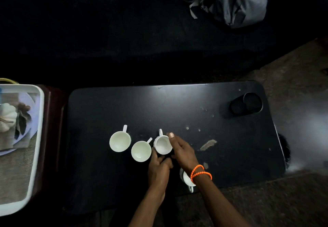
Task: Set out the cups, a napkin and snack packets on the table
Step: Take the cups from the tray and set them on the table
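Head view looks down on a dark, smooth, round-cornered tabletop (124, 106) with three glossy white round cups in a row: left cup (120, 141), middle cup (141, 151) and right cup (163, 145). Both hands flank the right cup: the left hand (158, 170) touches its near side with curled fingers, the right hand (182, 153) lies along its right side, fingers straight. A fourth cup (187, 180) sits partly hidden under the right wrist with its orange beaded bracelet (200, 172). A white plastic tray (38, 138) stands at left.
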`<state>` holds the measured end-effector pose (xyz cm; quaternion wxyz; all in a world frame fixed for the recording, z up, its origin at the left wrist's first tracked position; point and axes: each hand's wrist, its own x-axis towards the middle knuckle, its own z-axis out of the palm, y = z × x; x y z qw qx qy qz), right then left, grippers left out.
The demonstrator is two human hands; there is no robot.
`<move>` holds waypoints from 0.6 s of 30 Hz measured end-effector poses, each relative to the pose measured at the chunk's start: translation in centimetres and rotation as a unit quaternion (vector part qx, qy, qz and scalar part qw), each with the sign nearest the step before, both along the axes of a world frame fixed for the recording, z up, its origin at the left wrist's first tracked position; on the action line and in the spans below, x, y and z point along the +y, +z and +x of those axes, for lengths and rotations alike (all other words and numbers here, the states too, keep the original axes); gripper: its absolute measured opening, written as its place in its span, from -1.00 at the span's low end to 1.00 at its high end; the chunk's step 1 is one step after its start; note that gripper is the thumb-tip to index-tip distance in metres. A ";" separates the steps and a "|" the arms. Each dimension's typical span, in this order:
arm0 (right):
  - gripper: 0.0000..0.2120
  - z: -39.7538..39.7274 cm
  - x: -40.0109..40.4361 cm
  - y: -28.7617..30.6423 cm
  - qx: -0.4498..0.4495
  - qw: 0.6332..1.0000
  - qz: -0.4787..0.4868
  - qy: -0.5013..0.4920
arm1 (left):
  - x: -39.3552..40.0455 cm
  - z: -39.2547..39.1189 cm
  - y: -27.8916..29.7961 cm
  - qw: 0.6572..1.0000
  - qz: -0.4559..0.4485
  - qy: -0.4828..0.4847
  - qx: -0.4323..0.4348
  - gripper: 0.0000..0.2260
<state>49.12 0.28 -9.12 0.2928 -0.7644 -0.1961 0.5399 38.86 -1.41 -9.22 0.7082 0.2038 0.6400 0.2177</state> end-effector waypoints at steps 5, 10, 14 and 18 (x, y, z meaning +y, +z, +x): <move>-0.61 1.4 -0.5 -0.2 0.010 0.999 0.014 -0.037 | 0.2 0.7 0.1 0.999 -0.003 -0.048 -0.001 -0.33; -0.58 4.0 -0.6 -0.5 0.045 0.993 0.033 -0.105 | 1.1 2.7 0.6 0.995 0.013 -0.103 -0.007 -0.29; -0.62 5.7 -0.1 -0.5 0.052 0.986 0.049 -0.148 | 2.2 4.4 0.7 0.990 0.015 -0.141 -0.020 -0.27; -0.62 6.6 0.1 -0.6 0.045 0.989 0.048 -0.135 | 3.1 4.9 0.2 0.986 0.014 -0.165 -0.009 -0.27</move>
